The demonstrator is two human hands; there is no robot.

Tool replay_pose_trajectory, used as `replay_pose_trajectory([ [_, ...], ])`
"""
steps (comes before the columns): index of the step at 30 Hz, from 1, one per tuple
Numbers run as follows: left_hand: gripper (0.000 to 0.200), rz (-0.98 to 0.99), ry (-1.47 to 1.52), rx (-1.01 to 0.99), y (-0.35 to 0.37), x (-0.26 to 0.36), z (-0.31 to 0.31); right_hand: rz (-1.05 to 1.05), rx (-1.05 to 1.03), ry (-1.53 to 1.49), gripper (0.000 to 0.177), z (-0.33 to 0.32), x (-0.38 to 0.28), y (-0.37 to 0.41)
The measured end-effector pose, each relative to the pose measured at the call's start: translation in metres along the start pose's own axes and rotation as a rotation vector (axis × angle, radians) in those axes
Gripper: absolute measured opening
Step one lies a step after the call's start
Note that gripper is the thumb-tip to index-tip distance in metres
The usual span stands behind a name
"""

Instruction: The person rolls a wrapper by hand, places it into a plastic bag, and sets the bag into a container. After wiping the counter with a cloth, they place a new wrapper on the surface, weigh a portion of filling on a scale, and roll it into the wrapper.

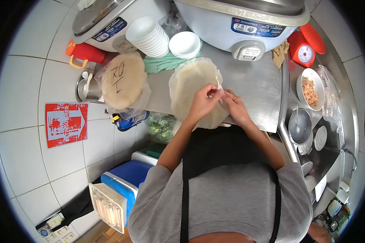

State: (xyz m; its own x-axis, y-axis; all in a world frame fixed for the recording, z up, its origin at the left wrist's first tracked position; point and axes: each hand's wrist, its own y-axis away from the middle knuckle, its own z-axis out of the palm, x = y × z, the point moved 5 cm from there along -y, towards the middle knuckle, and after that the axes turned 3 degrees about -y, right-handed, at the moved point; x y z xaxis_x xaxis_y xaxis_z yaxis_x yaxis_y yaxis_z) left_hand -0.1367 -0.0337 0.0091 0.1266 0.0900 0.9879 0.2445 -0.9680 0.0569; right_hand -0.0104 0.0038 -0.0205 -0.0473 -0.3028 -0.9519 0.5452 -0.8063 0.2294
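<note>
Thin, pale round wrappers [190, 87] lie on the steel counter in front of me, their edges ragged and overlapping. My left hand [206, 101] is closed in a pinch at the right side of the wrappers. Right beside it, my right hand [236, 107] pinches the same edge, fingertips almost meeting those of the left. A narrow folded strip of wrapper stands up just above the fingertips. How many layers the fingers grip is hidden. To the left sits a thicker round stack of wrappers [123, 83] in clear plastic, with handwritten marks on top.
Two rice cookers [215, 24] stand at the back. White bowls [148, 38] are stacked on a green cloth [160, 64]. On the right are a red scale [302, 50], a bowl of filling [312, 90] and a metal bowl [300, 126]. A red mug [83, 52] stands at left.
</note>
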Motion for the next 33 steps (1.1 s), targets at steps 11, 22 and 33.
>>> replay_pose_trajectory([
  [11, 0.048, -0.088, 0.721, 0.464, 0.029, -0.029, -0.19, 0.111, 0.39, -0.18, 0.034, -0.103, 0.004, -0.001],
  [22, 0.026, 0.214, -0.629, 0.893, 0.039, 0.056, -0.345, -0.022, 0.501, 0.259, 0.039, -0.17, -0.01, 0.016],
  [33, 0.029, 0.222, -0.766, 0.366, -0.019, -0.003, -0.051, 0.112, 0.518, 0.521, 0.075, -0.155, -0.042, 0.05],
])
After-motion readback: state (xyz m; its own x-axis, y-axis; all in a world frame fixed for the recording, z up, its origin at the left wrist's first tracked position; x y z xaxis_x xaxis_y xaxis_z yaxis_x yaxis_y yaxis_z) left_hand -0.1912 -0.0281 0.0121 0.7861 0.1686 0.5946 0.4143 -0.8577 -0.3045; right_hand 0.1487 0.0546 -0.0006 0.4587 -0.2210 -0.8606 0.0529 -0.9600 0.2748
